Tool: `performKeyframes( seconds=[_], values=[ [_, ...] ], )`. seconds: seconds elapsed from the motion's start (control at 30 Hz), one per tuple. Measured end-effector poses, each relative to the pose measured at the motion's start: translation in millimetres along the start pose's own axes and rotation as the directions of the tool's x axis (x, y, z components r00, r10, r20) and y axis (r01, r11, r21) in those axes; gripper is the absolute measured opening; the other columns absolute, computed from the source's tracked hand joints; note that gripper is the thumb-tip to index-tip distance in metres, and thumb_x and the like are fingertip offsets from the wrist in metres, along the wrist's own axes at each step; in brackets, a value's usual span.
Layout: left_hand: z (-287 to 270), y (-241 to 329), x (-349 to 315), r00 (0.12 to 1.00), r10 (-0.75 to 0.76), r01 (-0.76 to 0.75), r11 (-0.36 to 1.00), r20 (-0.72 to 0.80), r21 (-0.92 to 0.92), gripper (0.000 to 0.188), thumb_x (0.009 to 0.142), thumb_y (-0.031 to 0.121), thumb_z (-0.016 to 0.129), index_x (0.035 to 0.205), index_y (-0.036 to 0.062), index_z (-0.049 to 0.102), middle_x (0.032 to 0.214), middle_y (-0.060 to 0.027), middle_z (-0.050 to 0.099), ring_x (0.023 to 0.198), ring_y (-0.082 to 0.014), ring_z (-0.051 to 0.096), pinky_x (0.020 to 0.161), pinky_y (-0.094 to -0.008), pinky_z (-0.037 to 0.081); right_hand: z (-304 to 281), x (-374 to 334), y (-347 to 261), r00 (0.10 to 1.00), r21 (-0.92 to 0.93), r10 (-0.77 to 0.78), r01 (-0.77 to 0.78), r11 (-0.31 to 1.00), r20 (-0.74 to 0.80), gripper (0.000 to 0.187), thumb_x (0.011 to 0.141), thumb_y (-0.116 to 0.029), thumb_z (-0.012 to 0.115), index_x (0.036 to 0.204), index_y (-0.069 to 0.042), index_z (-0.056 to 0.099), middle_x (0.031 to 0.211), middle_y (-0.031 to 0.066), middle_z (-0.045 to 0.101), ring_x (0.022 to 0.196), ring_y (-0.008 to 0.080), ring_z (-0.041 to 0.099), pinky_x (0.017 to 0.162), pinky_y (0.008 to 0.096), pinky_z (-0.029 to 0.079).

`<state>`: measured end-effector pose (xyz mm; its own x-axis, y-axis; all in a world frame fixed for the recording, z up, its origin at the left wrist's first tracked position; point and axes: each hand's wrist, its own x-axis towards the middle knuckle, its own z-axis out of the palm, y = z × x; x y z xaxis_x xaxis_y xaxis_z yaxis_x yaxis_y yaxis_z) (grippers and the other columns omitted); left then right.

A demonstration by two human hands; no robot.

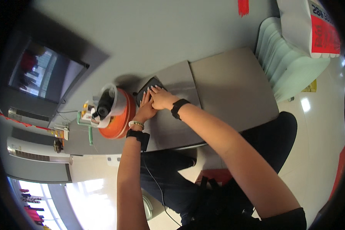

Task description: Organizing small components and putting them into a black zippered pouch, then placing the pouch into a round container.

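Head view: black flat item (153, 82), probably a pouch or folded cloth, lies on the grey tabletop (234, 84), just beyond and beneath the fingers. Left hand (145, 108): laid flat, fingers extended, on its near-left part. Right hand (163, 99): also flat, fingers extended, on its near-right part; the hands touch. Both equally near. Long axis: cannot tell, hands cover much of it. Just left: orange round container (115, 128), bearing a clear tub (121, 100) and a black bottle (105, 104).

Grey table (234, 84) beneath orange tub (112, 129), dark item (153, 81)
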<state>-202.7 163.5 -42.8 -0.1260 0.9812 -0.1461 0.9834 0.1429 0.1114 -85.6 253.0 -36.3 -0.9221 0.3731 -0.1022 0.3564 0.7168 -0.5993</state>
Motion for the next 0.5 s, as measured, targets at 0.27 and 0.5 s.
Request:
performKeyframes(
  seconds=[0.27,0.5],
  values=[
    [3,28,73,0.999,0.004,0.000,0.997,0.054,-0.074,0.073,0.075,0.035,0.054,0.136,0.0242,0.016,0.143,-0.0099,-0.001,0.130,-0.0373,0.000,0.097,-0.0607,0.013,-31,-5,62,0.965,0.005,0.074,-0.075,0.997,-0.250,0.056,0.079,-0.021,0.041,0.130,-0.001,0.028,0.137,0.0129,0.025,0.128,0.0249,0.020,0.105,0.0361,0.019],
    [-5,106,103,0.999,0.009,-0.009,1.000,0.038,0.001,0.068,0.077,0.035,0.050,0.136,0.0235,0.017,0.144,-0.0082,0.000,0.131,-0.0343,0.001,0.099,-0.0584,0.012,-62,-41,117,0.947,0.034,0.042,-0.033,0.999,-0.318,0.053,0.078,-0.019,0.039,0.127,-0.001,0.034,0.134,0.0174,0.029,0.126,0.0289,0.025,0.103,0.0356,0.023]
  ],
)
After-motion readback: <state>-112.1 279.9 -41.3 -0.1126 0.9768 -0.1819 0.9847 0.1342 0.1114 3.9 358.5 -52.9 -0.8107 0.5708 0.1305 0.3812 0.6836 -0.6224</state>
